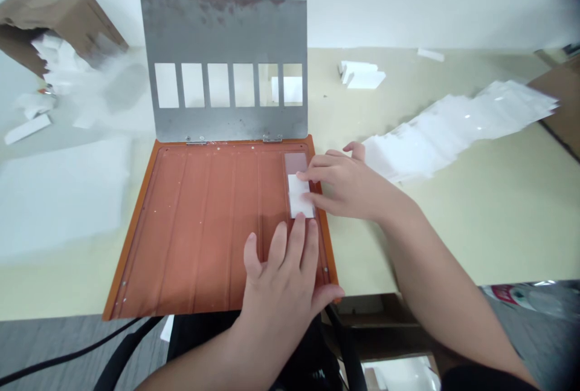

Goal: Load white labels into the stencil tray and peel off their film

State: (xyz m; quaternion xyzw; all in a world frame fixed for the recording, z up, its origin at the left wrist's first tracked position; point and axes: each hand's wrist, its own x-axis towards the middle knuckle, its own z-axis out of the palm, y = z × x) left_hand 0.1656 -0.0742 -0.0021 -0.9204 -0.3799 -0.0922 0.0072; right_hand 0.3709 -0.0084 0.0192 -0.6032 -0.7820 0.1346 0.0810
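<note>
A white card (299,205) lies flat at the right side of a reddish-brown hinged board (212,228), over a clear plastic piece (295,162) that shows beyond its far edge. My left hand (287,264) is open, fingers spread over the board, with fingertips at the card's near edge. From the right, my right hand (347,182) reaches across the board's rim. Its index fingertip rests at the card's upper part, and the thumb, slightly blurred, lies on the card's right side. Raised behind the board stands a grey metal plate (226,34) with a row of rectangular windows.
A fanned row of clear plastic bags (435,137) lies right of the board. Behind it sit small white folded pieces (362,74). At left are a cardboard box (90,22) with white pieces spilling out and a translucent sheet (63,191). Another box (559,98) stands far right.
</note>
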